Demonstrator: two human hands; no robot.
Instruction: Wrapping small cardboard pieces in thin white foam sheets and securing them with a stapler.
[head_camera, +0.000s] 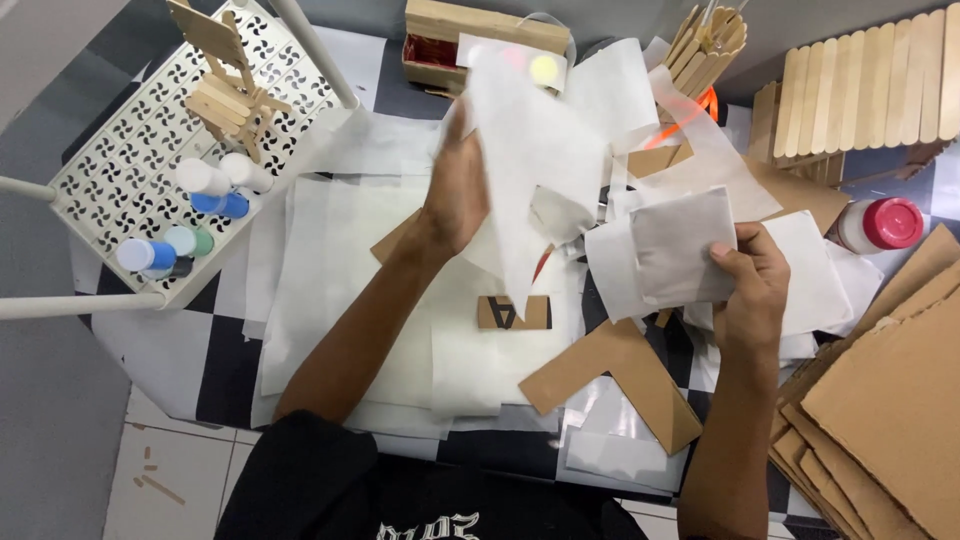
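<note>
My left hand (458, 190) has its fingers pressed onto a thin white sheet (520, 160), lifting it off the pile so it hangs in front of me, blurred; whether my thumb pinches from behind I cannot tell, since the paper covers my fingertips. My right hand (752, 275) pinches a folded grey-white paper square (680, 245), thumb on top near its right edge, the other fingers curled out of sight beneath. To do this well, I judge I should keep the lifted sheet loose and peel it slowly, because such thin paper tears or drags its neighbours, and keep the folded square flat so its creases hold. Below and between my hands lie more white sheets and an L-shaped brown card piece (620, 385); a small card scrap (513, 313) peeks out just under the hanging sheet. Beyond my right hand stands a red-capped bottle (880, 225), and further below it a cardboard stack (880, 420) cut off by the frame. Far out past my left hand, paint bottles (190, 215) rest on a white perforated rack (120, 160). What lies under the paper pile stays hidden.
</note>
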